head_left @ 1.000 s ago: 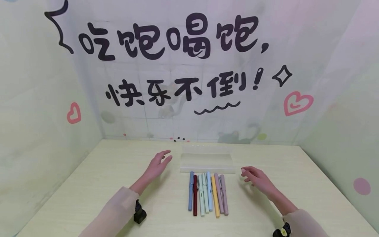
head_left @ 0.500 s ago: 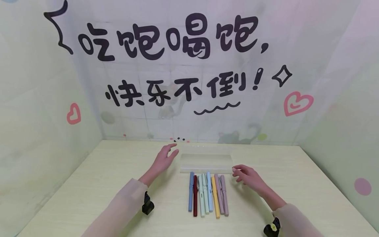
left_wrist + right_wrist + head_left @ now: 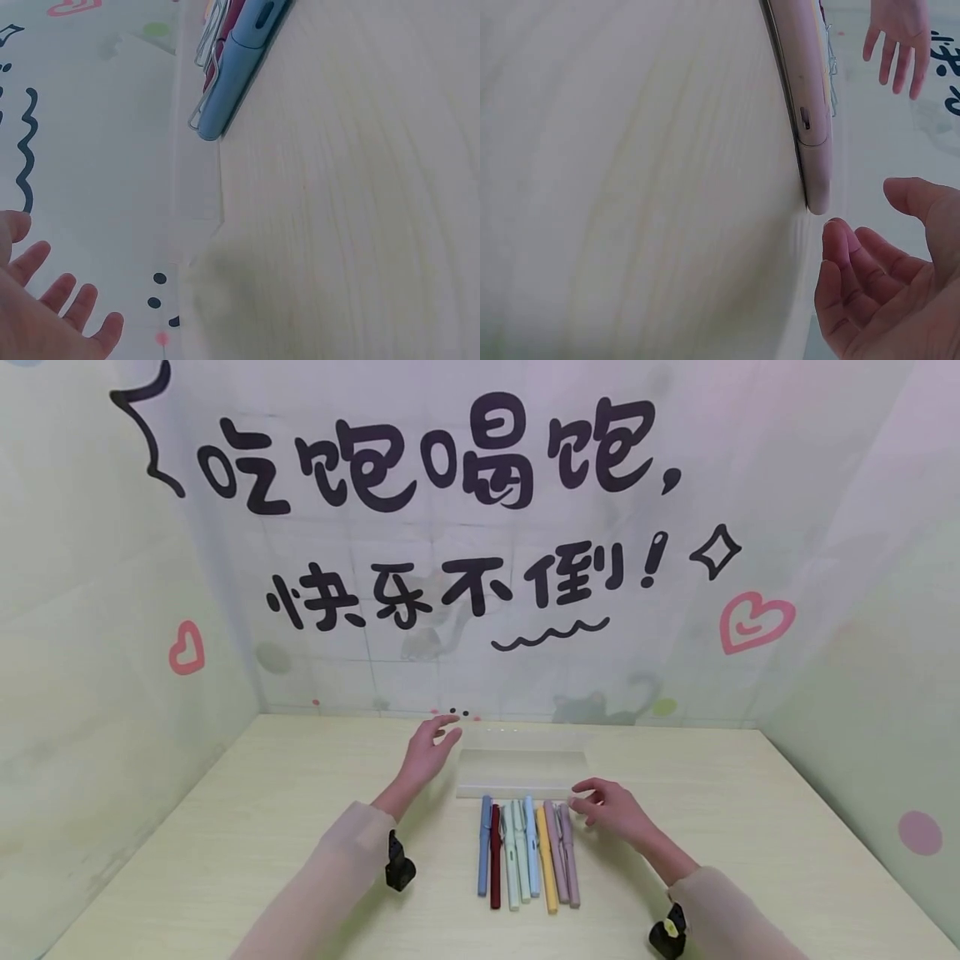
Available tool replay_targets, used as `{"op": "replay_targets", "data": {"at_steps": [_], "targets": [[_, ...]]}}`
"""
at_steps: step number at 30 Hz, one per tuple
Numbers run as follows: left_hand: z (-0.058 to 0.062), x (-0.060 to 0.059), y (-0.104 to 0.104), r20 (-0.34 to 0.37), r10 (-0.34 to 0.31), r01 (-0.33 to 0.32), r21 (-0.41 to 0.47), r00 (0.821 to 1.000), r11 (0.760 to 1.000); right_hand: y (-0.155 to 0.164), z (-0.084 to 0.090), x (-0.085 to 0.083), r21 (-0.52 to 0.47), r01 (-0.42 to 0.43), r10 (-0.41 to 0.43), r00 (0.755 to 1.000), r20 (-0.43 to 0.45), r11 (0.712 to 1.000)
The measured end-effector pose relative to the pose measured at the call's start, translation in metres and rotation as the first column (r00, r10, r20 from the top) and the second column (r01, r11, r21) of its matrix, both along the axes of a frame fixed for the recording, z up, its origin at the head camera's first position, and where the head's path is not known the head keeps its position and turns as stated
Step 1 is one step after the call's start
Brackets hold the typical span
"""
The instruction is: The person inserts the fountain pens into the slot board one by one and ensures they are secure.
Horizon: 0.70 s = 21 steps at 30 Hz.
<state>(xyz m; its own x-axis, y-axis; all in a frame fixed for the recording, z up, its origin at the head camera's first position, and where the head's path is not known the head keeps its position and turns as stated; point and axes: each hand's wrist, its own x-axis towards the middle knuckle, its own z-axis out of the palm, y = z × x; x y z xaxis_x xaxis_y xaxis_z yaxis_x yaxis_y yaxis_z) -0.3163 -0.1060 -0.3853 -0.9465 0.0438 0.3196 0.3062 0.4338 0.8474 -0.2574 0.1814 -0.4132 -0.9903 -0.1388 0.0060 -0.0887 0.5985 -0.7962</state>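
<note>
Light is bright, soft and even, probably from overhead. My arms cast faint shadows on the table [image 3: 225, 827]. Head view sharp, bowed slightly at edges. Wrist views soft: my left hand [image 3: 45, 315] and the nearest pen [image 3: 806, 112] blur close up.

Before you, the tabletop [image 3: 262, 827] is pale cream with a faint wood grain. The pens [image 3: 525, 852] lie in a row of colours: grey-blue, dark red, two pale mint, light blue, yellow, and two dusty pink ones. The tray [image 3: 521, 772] behind them is clear and almost colourless. Your sleeves [image 3: 330, 877] are a soft beige-pink. The backdrop [image 3: 480, 527] is whitish with a pale green tint and carries black characters, a black wavy line, pink hearts, a pink dot and small green dots.
</note>
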Motion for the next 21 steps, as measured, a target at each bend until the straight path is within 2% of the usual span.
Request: {"op": "replay_targets", "data": {"at_steps": [9,15,21], "targets": [[-0.002,-0.005,0.007,0.160,0.022,-0.035,0.077,0.987,0.996,-0.011,-0.002,0.002,0.089,0.002,-0.002,1.000,-0.006,0.996],[-0.002,-0.007,0.011,0.181,0.035,-0.054,0.100,0.983,0.994,-0.014,-0.005,0.001,0.110,-0.022,0.024,1.000,-0.015,0.994],[-0.005,-0.009,0.013,0.173,0.042,-0.059,0.094,0.984,0.994,-0.015,-0.007,-0.001,0.159,-0.047,0.052,0.998,-0.030,0.986]]}}
